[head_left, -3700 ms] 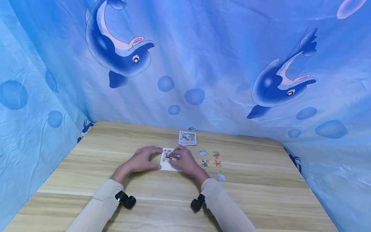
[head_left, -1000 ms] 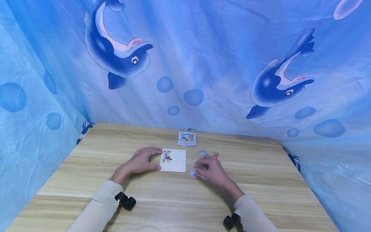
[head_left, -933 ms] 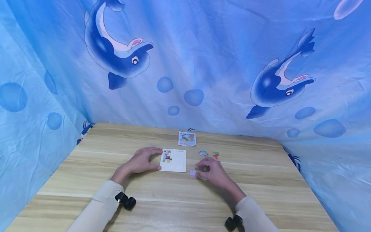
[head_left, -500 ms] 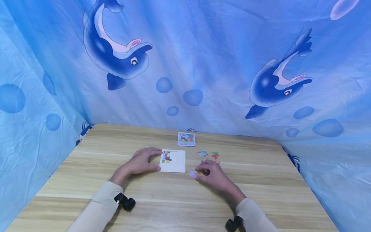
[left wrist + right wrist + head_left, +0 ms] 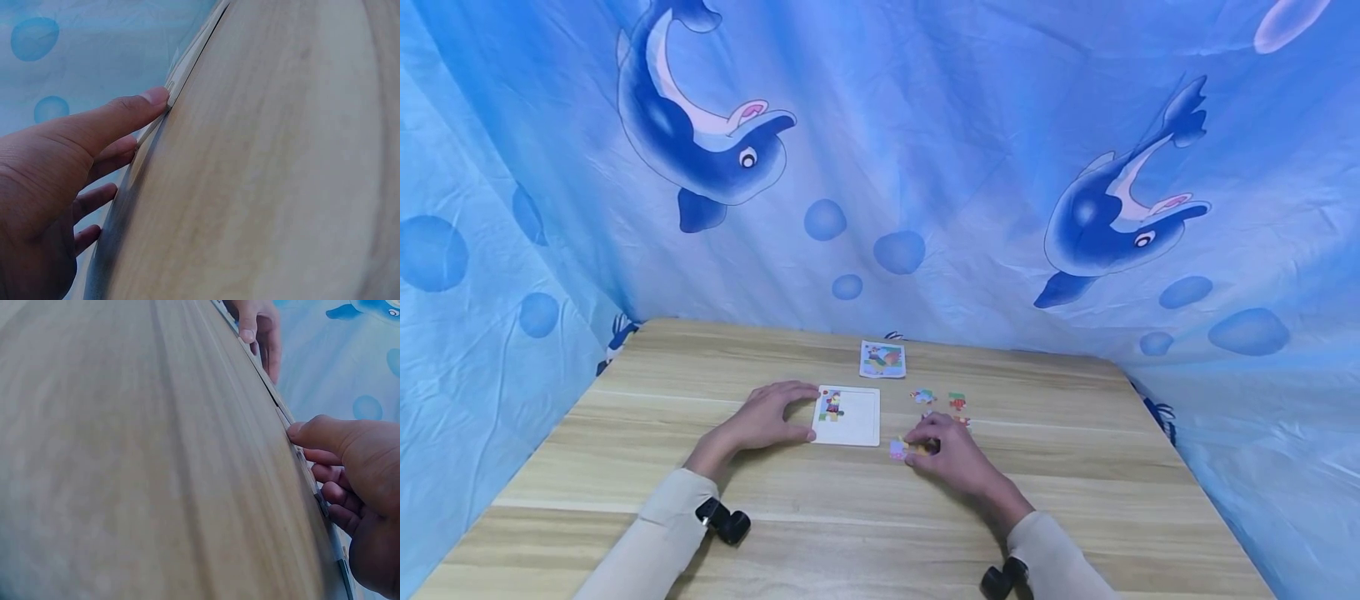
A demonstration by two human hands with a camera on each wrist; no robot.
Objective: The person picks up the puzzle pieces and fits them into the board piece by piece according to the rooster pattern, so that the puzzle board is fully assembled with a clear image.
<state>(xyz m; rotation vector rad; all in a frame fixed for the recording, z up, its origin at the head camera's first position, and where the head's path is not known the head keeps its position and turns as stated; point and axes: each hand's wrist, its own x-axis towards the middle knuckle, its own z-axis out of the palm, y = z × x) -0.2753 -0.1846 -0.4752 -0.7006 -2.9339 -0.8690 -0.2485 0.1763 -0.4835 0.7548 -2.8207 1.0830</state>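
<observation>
The white puzzle board (image 5: 859, 417) lies flat, with a few joined pieces (image 5: 831, 406) in its upper left part. My left hand (image 5: 769, 414) holds the board's left side, index finger at the upper corner and thumb at the lower one. In the left wrist view the thumb (image 5: 128, 115) rests on the board's edge. To the board's right, my right hand (image 5: 951, 450) has thumb and index finger on the right edge of a lilac jigsaw piece (image 5: 897, 450), seemingly pinching it on the table. A yellowish piece (image 5: 922, 447) shows under that hand, partly hidden.
More loose pieces lie beyond the right hand: a blue one (image 5: 923, 397), a green and red one (image 5: 957, 402) and an orange one (image 5: 961, 422), partly covered. A picture card (image 5: 883, 359) lies behind the board on the wooden table (image 5: 820, 533). A blue dolphin curtain (image 5: 925, 167) stands behind.
My right hand has left the board, gone right to the loose pieces and come down at the lilac one. The left hand stays at the board's left side.
</observation>
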